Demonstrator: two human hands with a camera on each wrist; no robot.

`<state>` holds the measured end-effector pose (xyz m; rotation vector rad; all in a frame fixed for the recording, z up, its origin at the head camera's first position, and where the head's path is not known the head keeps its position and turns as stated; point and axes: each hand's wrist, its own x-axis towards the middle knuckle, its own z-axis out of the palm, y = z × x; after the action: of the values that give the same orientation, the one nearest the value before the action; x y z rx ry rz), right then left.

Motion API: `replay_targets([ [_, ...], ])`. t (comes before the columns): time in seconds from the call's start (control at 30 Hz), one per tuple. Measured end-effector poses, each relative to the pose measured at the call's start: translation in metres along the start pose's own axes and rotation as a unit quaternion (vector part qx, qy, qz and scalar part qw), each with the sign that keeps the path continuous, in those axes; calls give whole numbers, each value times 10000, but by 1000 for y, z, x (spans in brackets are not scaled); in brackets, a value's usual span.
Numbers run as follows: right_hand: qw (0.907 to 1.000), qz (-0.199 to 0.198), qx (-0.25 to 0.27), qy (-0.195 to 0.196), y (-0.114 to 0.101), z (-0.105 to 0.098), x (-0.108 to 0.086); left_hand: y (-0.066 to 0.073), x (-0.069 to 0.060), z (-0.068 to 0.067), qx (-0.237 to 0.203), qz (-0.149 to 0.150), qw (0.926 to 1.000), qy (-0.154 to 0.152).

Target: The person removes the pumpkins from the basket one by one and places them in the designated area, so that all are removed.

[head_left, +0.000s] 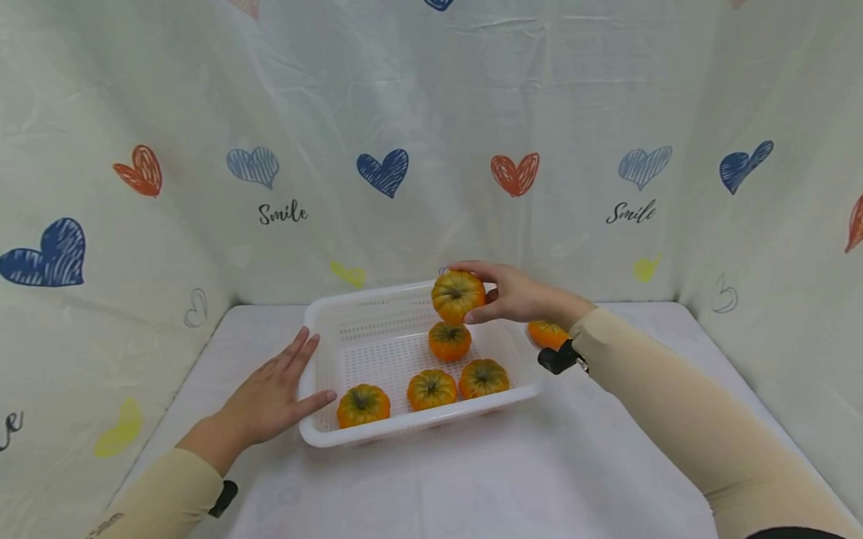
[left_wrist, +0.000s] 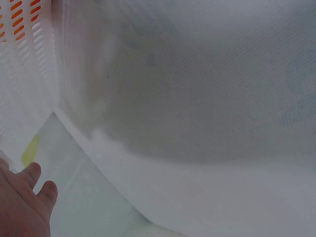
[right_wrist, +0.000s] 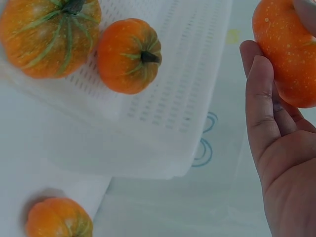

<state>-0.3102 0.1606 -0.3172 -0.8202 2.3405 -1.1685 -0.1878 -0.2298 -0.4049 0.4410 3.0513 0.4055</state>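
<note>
A white plastic basket point(head_left: 375, 328) with slotted walls stands on the table, holding several small orange-and-green pumpkins, among them one near its middle point(head_left: 449, 342). My right hand point(head_left: 519, 295) grips another pumpkin point(head_left: 458, 296) above the back right part of the basket; in the right wrist view its orange side point(right_wrist: 289, 54) shows between thumb and fingers. At the basket's left rim, my left hand point(head_left: 268, 398) rests with fingers extended and spread, touching the rim. The left wrist view catches only part of that hand point(left_wrist: 27, 202) beside the slotted wall.
One more pumpkin point(head_left: 547, 334) lies on the table right of the basket, partly hidden by my right wrist. White cloth covers the table point(head_left: 448, 502). A curtain point(head_left: 449, 93) printed with hearts hangs behind and along both sides.
</note>
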Motion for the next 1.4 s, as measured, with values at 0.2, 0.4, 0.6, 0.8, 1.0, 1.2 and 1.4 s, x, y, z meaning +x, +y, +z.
replay_targets([
  [0.2, 9998, -100, 83, 118, 9, -6, -13, -1, 0, 0, 3, -27, 10000, -13],
  [0.4, 9994, -47, 50, 350, 19, -14, -27, 0, 0, 0, 12, -16, 10000, 12],
  [0.6, 9983, 49, 0, 589, 30, -22, -43, -1, 0, 1, 44, -33, 10000, 15],
  [0.8, 9971, 77, 129, 747, 44, -30, -59, 1, -1, 1, 13, -53, 10000, 48],
  [1.0, 9945, 318, 176, 979, 62, -36, -76, 1, 0, 1, -10, -30, 9999, 97],
  [1.2, 9902, 591, 167, 1256, 79, -41, -89, -1, 0, 2, 17, 1, 9999, 116],
  [1.4, 9859, 768, 112, 1483, 95, -45, -101, 0, -1, 2, -36, -26, 9999, 104],
])
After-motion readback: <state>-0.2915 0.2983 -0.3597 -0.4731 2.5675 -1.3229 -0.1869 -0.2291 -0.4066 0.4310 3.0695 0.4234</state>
